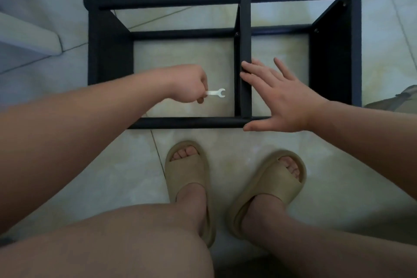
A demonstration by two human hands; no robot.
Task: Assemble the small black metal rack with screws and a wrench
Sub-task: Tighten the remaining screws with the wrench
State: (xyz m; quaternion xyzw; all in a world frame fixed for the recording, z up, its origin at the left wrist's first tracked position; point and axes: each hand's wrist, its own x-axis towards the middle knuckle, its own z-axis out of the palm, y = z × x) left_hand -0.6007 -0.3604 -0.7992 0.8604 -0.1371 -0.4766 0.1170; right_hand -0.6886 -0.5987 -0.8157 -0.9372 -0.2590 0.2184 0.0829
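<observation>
a person bends over a small black metal rack (108, 52) lying on its side on a tiled floor (112, 176), just beyond a pair of tan sandals (187, 171). the left arm reaches in from the lower left with the wrist bent downward. the left hand (189, 84) is curled tight, pinching the handle of a small silver wrench (217, 93). the wrench's open jaw points right, toward the rack's middle divider (245, 29), and hangs over bare tile inside the left bay, clear of the metal. the right arm comes in from the right edge. the right hand (279, 101) is flat and spread wide with straight fingers, its fingertips (244, 66) resting on the divider and its thumb lying at the front bar (191, 122). screw heads (316, 30) show on the right side panel and at the divider's far joint.
</observation>
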